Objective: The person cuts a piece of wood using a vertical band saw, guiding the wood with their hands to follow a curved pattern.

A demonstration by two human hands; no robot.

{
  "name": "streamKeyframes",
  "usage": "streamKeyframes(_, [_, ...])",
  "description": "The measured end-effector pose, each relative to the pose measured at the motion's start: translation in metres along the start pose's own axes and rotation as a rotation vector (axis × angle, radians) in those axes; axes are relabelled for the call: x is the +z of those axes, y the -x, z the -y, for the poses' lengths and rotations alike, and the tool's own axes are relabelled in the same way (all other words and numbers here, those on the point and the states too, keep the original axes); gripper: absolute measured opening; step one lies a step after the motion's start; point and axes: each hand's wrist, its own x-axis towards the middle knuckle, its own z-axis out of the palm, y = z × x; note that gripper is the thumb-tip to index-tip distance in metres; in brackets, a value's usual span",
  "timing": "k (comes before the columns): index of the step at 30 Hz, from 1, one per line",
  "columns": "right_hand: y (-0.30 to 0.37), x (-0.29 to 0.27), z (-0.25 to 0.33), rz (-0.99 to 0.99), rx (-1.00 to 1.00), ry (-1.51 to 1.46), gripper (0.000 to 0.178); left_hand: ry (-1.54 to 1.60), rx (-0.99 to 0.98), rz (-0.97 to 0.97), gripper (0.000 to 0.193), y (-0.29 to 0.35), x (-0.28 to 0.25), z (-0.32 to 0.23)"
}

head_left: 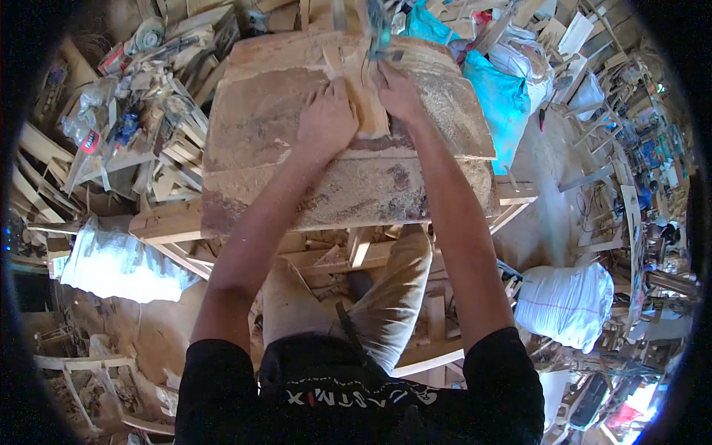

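Observation:
Both of my hands press on a small flat wooden piece (368, 111) that lies on a dusty wooden workbench (267, 148). My left hand (326, 119) rests on the piece's left side with its fingers laid flat and close together. My right hand (397, 93) holds the piece's right edge near its far end. A blue power tool (378, 30) sits just beyond the piece at the bench's far edge, blurred. Sawdust covers the bench top.
A blue bag (498, 96) stands right of the bench. White sacks lie at the left (119, 259) and right (567, 300). Wood offcuts and clutter (148, 111) pile up at the left, and wooden frames (593, 111) stand at the right.

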Motion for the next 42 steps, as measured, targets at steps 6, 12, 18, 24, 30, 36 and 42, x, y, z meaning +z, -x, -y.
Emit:
streamKeyframes(6, [-0.009, 0.003, -0.01, -0.078, -0.087, 0.062, 0.054, -0.029, 0.005, 0.045, 0.05, -0.012, 0.0, -0.001])
streamKeyframes(12, [-0.011, -0.005, 0.005, -0.015, -0.005, 0.036, 0.05, -0.008, -0.062, 0.147, 0.052, -0.015, -0.008, -0.003])
streamKeyframes(18, [-0.015, -0.001, -0.003, -0.057, -0.007, 0.041, 0.047, 0.001, -0.055, 0.165, 0.053, -0.018, -0.013, -0.006])
streamKeyframes(24, [-0.019, 0.003, -0.005, -0.078, -0.007, 0.092, 0.048, -0.016, -0.028, 0.159, 0.053, -0.023, -0.012, -0.002])
streamKeyframes(30, [-0.021, 0.005, -0.006, -0.108, -0.014, 0.109, 0.049, 0.011, -0.029, 0.153, 0.053, -0.025, -0.009, 0.001])
streamKeyframes(36, [-0.022, 0.005, -0.004, -0.101, -0.008, 0.092, 0.043, -0.021, -0.058, 0.224, 0.054, -0.029, -0.01, 0.001])
streamKeyframes(42, [-0.024, -0.001, 0.002, -0.032, 0.027, 0.144, 0.05, -0.02, -0.033, 0.184, 0.056, -0.031, -0.007, 0.005])
